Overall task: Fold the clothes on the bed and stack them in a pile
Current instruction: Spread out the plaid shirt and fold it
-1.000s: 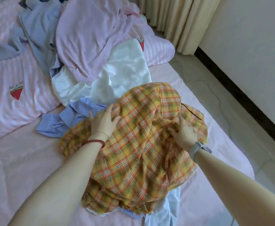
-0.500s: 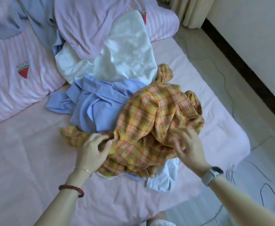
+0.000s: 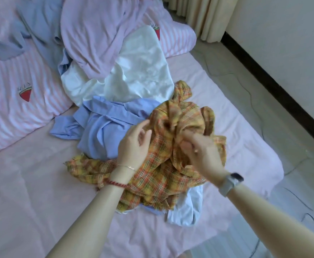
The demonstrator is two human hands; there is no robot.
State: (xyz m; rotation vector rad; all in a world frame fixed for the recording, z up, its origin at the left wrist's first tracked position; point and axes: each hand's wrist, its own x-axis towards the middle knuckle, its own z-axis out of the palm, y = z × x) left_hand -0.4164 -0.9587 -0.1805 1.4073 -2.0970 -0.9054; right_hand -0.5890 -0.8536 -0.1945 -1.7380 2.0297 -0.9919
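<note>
Pinching a gathered bunch of the yellow plaid shirt [image 3: 163, 164] at its top, the right hand [image 3: 201, 151] has its fingers curled tight on the cloth, while the left hand [image 3: 134, 144] hovers at the shirt's left edge with thumb and fingers loosely parted; whether that grip has any fabric in it I cannot tell. The shirt lies crumpled near the foot of the bed [image 3: 31, 192], draped partly over a blue shirt [image 3: 104, 131] and a pale blue garment [image 3: 188, 211] that pokes out beneath its lower hem. The likely trouble is that lifting the plaid by one bunched point will drag those under-layers along, or leave a sleeve twisted inside so the fold comes out lopsided. The pale garment sits close to the mattress edge and could slide to the floor [image 3: 236, 71] if tugged. Behind, a white garment [image 3: 134, 71] and a lilac one [image 3: 96, 34] spill off the striped pillows [image 3: 12, 108], crowding the far side, so flat room for folding is mainly the bare sheet to the left.
</note>
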